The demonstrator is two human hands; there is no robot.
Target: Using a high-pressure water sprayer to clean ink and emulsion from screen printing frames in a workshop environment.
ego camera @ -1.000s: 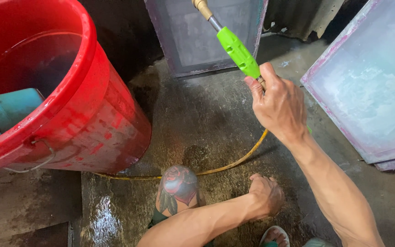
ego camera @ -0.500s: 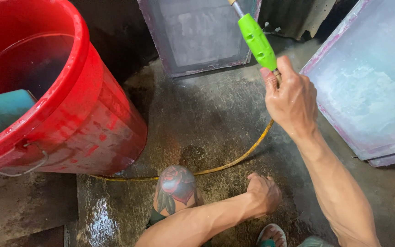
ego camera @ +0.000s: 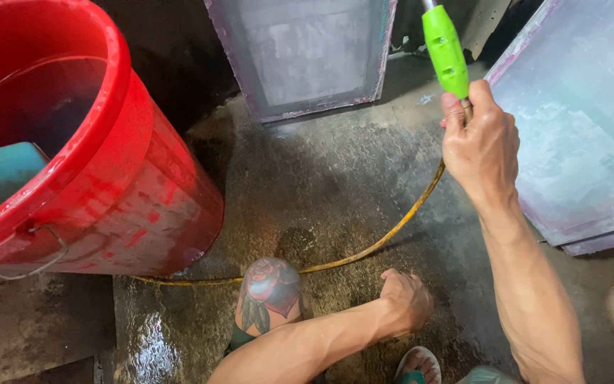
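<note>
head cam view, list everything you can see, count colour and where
spray nozzle: 1, bright green, top centre, in the right hand
hose: 1, yellow, across the wet floor from nozzle to bucket base
bucket: 1, red, left, water inside
scoop: 1, teal, inside the bucket
framed screens: 2, grey mesh, purple-stained frames, one top centre, one right
floor: wet grey concrete
sandal: 1, bottom centre
right hand: grips the nozzle
left hand: fist, low by the knee
</note>
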